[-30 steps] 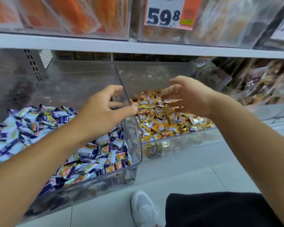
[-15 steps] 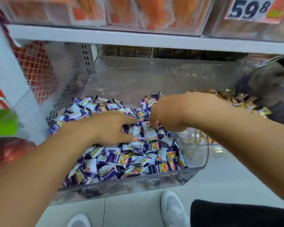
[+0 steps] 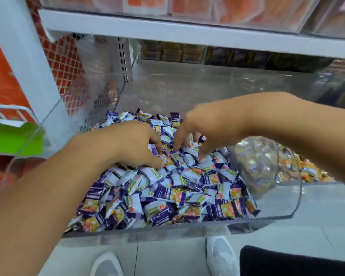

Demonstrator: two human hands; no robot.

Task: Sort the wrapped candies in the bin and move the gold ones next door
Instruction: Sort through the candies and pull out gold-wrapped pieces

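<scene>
Hands dig in the clear bin [image 3: 283,216]: our left hand [image 3: 131,144] and right hand [image 3: 203,126] press curled fingers into the purple-white candies [image 3: 167,188], searching gold ones; whether they pinch anything, we cannot tell. Gold candies [image 3: 307,172] lie in the right bin.

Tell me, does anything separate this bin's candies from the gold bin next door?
Yes. The clear bin's curved right side wall stands between the purple and white pile and the gold candies; any candy must be lifted over its rim.
</scene>
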